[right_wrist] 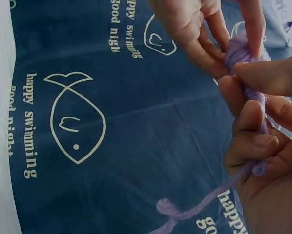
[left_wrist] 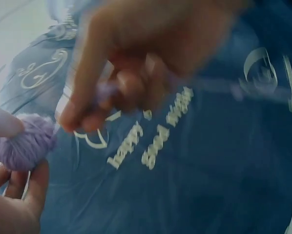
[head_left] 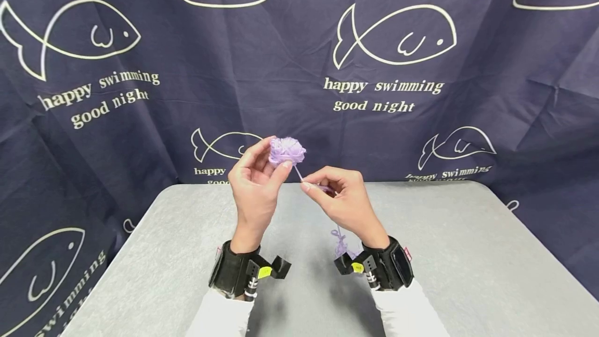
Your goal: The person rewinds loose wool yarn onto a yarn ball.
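A small ball of lilac yarn (head_left: 287, 151) is held up over the table's far edge. My left hand (head_left: 255, 183) grips it between thumb and fingers, and the wound strands show clearly on the yarn ball (left_wrist: 25, 142) in the left wrist view. Just right of it, my right hand (head_left: 343, 196) pinches the yarn strand (head_left: 298, 173) that runs from the ball. In the right wrist view the strand passes through the curled fingers of the right hand (right_wrist: 268, 126), and a loose tail (right_wrist: 199, 207) with a small knot or loop trails from them.
More loose lilac yarn (head_left: 343, 246) hangs or lies below the right hand, partly hidden by the wrist camera mount. A grey table (head_left: 468, 254) spreads beneath both hands. Behind it hangs a dark blue cloth (head_left: 299, 66) with white fish outlines and lettering.
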`<act>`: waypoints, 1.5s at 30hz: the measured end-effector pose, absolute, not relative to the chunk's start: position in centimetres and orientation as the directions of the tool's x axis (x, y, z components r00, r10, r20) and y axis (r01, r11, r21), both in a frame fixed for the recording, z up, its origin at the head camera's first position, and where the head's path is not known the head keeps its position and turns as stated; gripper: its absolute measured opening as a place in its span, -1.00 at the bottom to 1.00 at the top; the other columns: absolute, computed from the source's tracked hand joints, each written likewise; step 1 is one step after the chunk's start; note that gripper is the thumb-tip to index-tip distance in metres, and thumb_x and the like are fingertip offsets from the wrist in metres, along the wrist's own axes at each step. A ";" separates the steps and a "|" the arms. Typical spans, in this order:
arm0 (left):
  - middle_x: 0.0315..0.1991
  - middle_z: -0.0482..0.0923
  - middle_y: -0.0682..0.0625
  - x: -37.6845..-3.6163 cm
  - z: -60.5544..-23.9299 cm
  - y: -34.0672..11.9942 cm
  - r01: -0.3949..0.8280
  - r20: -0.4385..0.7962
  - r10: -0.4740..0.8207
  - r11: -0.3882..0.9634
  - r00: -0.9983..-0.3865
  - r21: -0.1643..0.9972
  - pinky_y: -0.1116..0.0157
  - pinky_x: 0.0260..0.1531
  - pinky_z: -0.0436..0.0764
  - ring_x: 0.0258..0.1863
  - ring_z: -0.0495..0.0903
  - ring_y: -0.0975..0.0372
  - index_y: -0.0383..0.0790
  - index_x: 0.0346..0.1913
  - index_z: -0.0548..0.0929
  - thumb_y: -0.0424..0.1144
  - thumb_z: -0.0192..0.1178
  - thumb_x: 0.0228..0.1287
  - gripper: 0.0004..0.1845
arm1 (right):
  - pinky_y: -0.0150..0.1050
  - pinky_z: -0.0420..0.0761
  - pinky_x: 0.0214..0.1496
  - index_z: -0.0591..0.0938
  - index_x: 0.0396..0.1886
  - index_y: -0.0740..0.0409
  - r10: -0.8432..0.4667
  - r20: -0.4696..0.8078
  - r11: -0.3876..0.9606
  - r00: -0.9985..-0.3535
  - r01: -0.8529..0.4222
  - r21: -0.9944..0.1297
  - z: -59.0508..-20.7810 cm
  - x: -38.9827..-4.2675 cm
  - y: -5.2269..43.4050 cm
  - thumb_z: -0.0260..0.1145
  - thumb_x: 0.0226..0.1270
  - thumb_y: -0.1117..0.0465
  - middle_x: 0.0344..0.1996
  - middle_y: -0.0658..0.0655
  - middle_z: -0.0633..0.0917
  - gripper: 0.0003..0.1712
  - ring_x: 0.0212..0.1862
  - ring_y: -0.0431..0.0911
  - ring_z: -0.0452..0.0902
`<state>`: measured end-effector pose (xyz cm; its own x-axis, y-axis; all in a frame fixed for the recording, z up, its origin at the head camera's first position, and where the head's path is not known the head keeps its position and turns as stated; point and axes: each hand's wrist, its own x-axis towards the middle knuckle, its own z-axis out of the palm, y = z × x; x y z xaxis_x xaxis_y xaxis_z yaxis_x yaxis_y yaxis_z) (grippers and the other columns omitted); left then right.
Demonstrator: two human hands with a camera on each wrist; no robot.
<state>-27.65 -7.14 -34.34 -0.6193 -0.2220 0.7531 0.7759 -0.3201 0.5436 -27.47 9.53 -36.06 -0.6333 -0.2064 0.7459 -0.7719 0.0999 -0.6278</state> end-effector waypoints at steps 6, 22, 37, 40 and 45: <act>-0.08 0.57 -0.22 -28.3 -34.9 -8.1 0.827 0.833 -0.132 0.107 -0.538 0.551 0.31 -0.04 0.68 -0.10 0.63 0.12 -0.55 -0.05 0.68 -0.66 0.35 -0.03 -0.62 | -0.40 0.35 -0.58 0.78 -0.34 0.21 -0.198 0.755 0.078 -0.625 -0.778 -0.624 -35.6 -27.1 10.0 0.46 0.21 0.45 -0.62 0.03 0.64 -0.91 -0.60 -0.21 0.35; -0.14 0.64 -0.06 -27.7 -34.5 -10.7 0.668 0.535 0.605 -0.007 -0.590 0.744 0.12 -0.06 0.73 -0.13 0.64 0.11 -0.27 -0.13 0.73 -0.61 0.42 0.00 -0.66 | -0.39 0.38 -0.51 0.75 -0.25 0.34 -0.072 0.673 -0.081 -0.736 -0.669 -0.739 -35.0 -27.9 13.2 0.49 0.23 0.39 -0.51 0.07 0.68 -0.88 -0.53 -0.16 0.38; -0.14 0.69 -0.07 -27.4 -34.1 -8.7 0.589 0.802 0.190 -0.587 -0.566 0.555 0.39 -0.17 0.67 -0.21 0.66 0.23 -0.26 0.00 0.72 -0.66 0.28 0.01 -0.54 | -0.40 0.40 -0.51 0.73 -0.26 0.24 -0.211 0.606 -0.127 -0.767 -0.593 -0.795 -36.1 -28.1 11.6 0.41 0.23 0.46 -0.52 0.01 0.64 -0.89 -0.50 -0.22 0.43; -0.14 0.69 -0.10 -27.5 -34.1 -8.0 0.590 0.782 0.017 -0.646 -0.623 0.484 0.38 -0.14 0.68 -0.20 0.67 0.21 -0.32 -0.01 0.71 -0.73 0.17 0.01 -0.53 | -0.40 0.45 -0.47 0.72 -0.27 0.31 -0.225 0.604 -0.120 -0.764 -0.594 -0.796 -36.1 -28.1 11.2 0.42 0.23 0.46 -0.49 0.02 0.68 -0.92 -0.48 -0.22 0.47; -0.13 0.63 -0.13 -27.8 -34.2 -7.1 0.721 0.734 -0.230 -0.513 -0.639 0.466 0.34 -0.10 0.69 -0.16 0.68 0.18 -0.39 -0.04 0.68 -0.70 0.25 0.06 -0.62 | -0.38 0.47 -0.48 0.72 -0.29 0.35 -0.252 0.623 -0.073 -0.741 -0.627 -0.776 -36.1 -28.1 10.4 0.43 0.22 0.46 -0.48 0.04 0.72 -0.93 -0.49 -0.21 0.50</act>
<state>-27.82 -7.14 -34.23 -0.6389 -0.2300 0.7341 0.7206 -0.5131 0.4664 -28.08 10.39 -36.11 -0.7407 -0.2524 0.6226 -0.6270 -0.0731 -0.7756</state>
